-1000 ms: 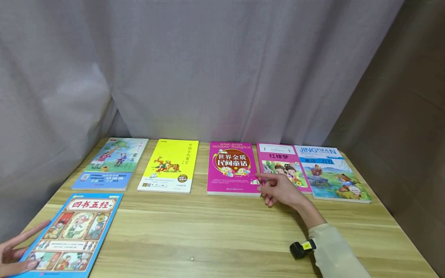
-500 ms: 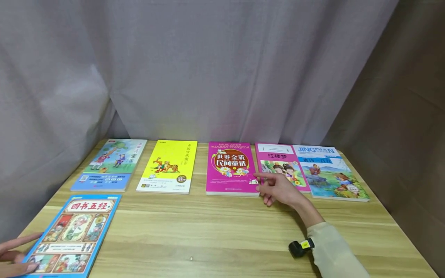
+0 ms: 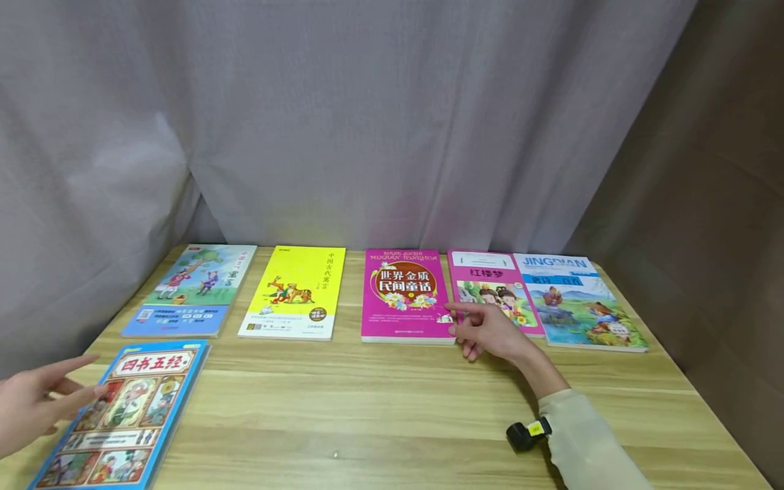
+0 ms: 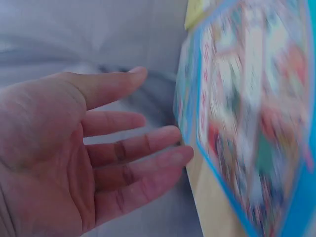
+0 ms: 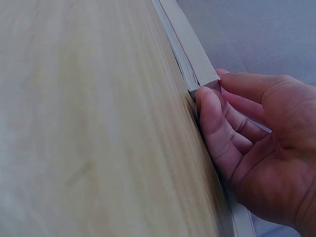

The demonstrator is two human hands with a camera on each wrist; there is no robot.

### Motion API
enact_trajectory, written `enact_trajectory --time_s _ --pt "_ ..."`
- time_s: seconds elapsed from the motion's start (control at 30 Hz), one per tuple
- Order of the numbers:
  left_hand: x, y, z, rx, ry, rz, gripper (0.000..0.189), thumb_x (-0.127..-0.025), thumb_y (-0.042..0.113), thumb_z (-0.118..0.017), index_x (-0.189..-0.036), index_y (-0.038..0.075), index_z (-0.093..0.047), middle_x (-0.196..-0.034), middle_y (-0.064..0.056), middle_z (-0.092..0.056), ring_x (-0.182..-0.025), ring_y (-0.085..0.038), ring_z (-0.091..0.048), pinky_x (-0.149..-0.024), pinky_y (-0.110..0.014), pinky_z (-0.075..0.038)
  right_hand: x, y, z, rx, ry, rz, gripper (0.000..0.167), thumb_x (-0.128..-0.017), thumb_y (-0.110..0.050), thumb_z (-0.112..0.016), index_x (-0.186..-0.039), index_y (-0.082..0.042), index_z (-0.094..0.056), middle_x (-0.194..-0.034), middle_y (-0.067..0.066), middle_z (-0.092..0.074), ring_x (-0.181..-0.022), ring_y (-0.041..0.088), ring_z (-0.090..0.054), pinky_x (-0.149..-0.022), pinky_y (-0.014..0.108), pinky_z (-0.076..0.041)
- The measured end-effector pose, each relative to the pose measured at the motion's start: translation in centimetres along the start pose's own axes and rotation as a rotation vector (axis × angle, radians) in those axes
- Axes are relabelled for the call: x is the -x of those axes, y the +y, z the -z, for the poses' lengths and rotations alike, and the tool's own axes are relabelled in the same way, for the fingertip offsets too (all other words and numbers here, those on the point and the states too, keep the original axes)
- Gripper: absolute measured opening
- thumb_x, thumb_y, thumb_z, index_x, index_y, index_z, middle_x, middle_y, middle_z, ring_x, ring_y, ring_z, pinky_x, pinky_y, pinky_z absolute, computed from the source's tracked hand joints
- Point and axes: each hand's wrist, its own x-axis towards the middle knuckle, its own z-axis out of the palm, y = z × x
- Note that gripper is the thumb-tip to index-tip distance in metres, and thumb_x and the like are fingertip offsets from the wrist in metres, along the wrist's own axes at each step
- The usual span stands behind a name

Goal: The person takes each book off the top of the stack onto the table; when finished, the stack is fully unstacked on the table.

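In the head view my left hand (image 3: 37, 408) is over the left edge of a blue-bordered comic-style book (image 3: 125, 418) at the near left. Its fingers are extended, holding nothing. The left wrist view has this open hand (image 4: 98, 158) beside the blurred cover. My right hand (image 3: 493, 330) is at the lower right corner of a magenta storybook (image 3: 404, 320), pinching that corner between thumb and index finger. From the right wrist, the thumb (image 5: 212, 116) meets the page-edge side of the book. A pink book (image 3: 484, 275) lies immediately right, partly covered by the hand.
Along the back of the wooden table (image 3: 337, 408) lie a green-and-blue book (image 3: 190, 289), a yellow book (image 3: 294, 292) and, far right, a blue landscape-cover book (image 3: 578, 299). A grey curtain (image 3: 380, 122) hangs behind. A black wrist device (image 3: 523, 435) is strapped on the right sleeve.
My left hand has let go of the blue-bordered book's lower left edge and moved up and slightly right over it. The right hand stays at the magenta book's corner.
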Motion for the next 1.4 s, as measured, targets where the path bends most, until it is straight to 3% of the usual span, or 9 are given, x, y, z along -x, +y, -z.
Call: enact_trajectory --time_s 0.1,0.17,0.33,0.57,0.83,1.03,1.2,1.4 --pt "-0.6 4.1 1.3 -0.032 -0.050 -0.106 0.077 -0.108 0.039 -0.061 -0.157 -0.013 -0.033 -0.098 -0.008 -0.077 -0.069 -0.013 -0.067 -0.057 -0.029 -0.052 0.2 0.1 0.2 0.001 0.004 -0.004 0.063 -0.100 -0.013 -0.074 -0.157 -0.003 -0.049 -0.082 0.016 -0.070 -0.058 0.017 -0.068 -0.056 0.036 -0.063" --pt "-1.2 6.1 1.7 0.000 -0.069 -0.162 0.073 -0.108 0.039 -0.061 -0.159 -0.007 -0.036 -0.101 -0.007 -0.076 -0.067 -0.012 -0.065 -0.057 -0.029 -0.051 0.3 0.2 0.2 0.000 0.010 -0.004 0.063 -0.100 -0.014 -0.074 -0.157 -0.003 -0.050 -0.081 0.016 -0.070 -0.058 0.017 -0.068 -0.055 0.036 -0.063" --pt "-2.7 9.3 1.0 0.166 -0.121 -0.288 0.066 -0.109 0.034 -0.061 -0.162 0.001 -0.039 -0.108 -0.009 -0.075 -0.073 -0.011 -0.068 -0.058 -0.029 -0.056 0.2 0.1 0.1 -0.015 0.001 0.007 0.064 -0.100 -0.015 -0.074 -0.157 -0.003 -0.048 -0.082 0.015 -0.069 -0.059 0.016 -0.068 -0.056 0.035 -0.064" --pt "-5.1 13.9 -0.5 0.353 -0.231 -0.386 0.065 -0.108 0.030 -0.063 -0.163 0.005 -0.039 -0.110 -0.014 -0.072 -0.084 -0.019 -0.071 -0.070 -0.033 -0.063 -0.2 0.0 -0.3 0.001 -0.001 0.019 0.060 -0.101 -0.013 -0.073 -0.156 -0.003 -0.051 -0.081 0.015 -0.070 -0.058 0.017 -0.067 -0.056 0.034 -0.063" --pt "-8.0 18.7 -2.0 0.425 -0.356 -0.433 0.066 -0.107 0.032 -0.065 -0.163 0.008 -0.040 -0.114 -0.019 -0.071 -0.093 -0.028 -0.073 -0.079 -0.037 -0.065 -0.1 0.2 -0.2 0.002 0.014 0.000 0.059 -0.100 -0.012 -0.073 -0.155 -0.004 -0.052 -0.081 0.014 -0.070 -0.058 0.017 -0.067 -0.056 0.033 -0.063" --pt "-10.4 22.5 -5.0 0.481 -0.433 -0.449 0.065 -0.107 0.026 -0.065 -0.162 0.002 -0.039 -0.116 -0.022 -0.073 -0.086 -0.025 -0.074 -0.076 -0.040 -0.066 0.2 0.3 0.0 -0.014 0.021 -0.008 0.060 -0.100 -0.012 -0.073 -0.155 -0.004 -0.052 -0.081 0.013 -0.070 -0.058 0.017 -0.067 -0.056 0.033 -0.063" --pt "-11.2 25.4 -7.2 0.490 -0.481 -0.457 0.069 -0.106 0.028 -0.066 -0.164 0.005 -0.037 -0.110 -0.018 -0.075 -0.083 -0.025 -0.075 -0.073 -0.039 -0.065 0.2 0.4 -0.1 -0.024 0.021 -0.014 0.060 -0.100 -0.013 -0.074 -0.155 -0.005 -0.052 -0.081 0.013 -0.070 -0.059 0.017 -0.067 -0.056 0.033 -0.063" --pt "-12.2 27.6 -8.7 0.524 -0.496 -0.456 0.072 -0.105 0.030 -0.067 -0.166 0.012 -0.034 -0.107 -0.020 -0.076 -0.079 -0.027 -0.076 -0.066 -0.036 -0.062 0.1 0.3 -0.2 -0.025 0.016 -0.002 0.060 -0.100 -0.013 -0.073 -0.155 -0.005 -0.052 -0.081 0.013 -0.070 -0.058 0.017 -0.067 -0.056 0.032 -0.063"
